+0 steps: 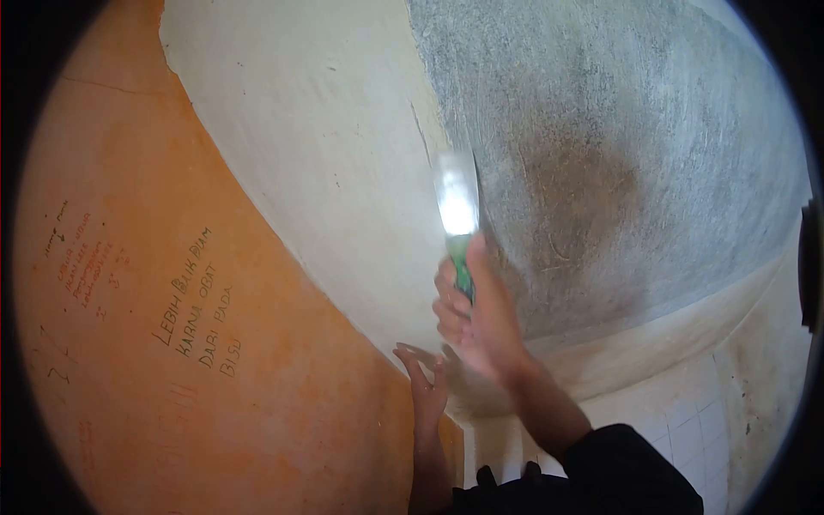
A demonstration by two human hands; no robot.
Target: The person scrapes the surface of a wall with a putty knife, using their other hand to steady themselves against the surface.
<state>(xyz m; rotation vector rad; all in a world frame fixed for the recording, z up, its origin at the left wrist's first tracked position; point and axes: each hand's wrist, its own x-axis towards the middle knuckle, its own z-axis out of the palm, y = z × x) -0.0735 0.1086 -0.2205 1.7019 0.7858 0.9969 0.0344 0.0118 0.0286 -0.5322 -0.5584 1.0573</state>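
My right hand (482, 322) is wrapped round the green handle (463, 268) of a putty knife (457, 193). Its shiny blade points up the wall, slightly blurred, and overlaps the border between the smooth off-white coat (335, 146) and the rough grey surface (489, 77). A thin raised crack (419, 127) runs along the coat just above the blade tip. Lower and to the left, my left hand (429, 393) has its fingers apart and holds nothing. Its fingertips are right by the line where the off-white coat meets the orange wall.
The orange wall (283, 403) at left carries handwritten lettering (196, 300). A dark brown stain (584, 189) spreads over the grey area. White tiles (687, 421) show at lower right, and a dark object (808, 266) stands at the right edge.
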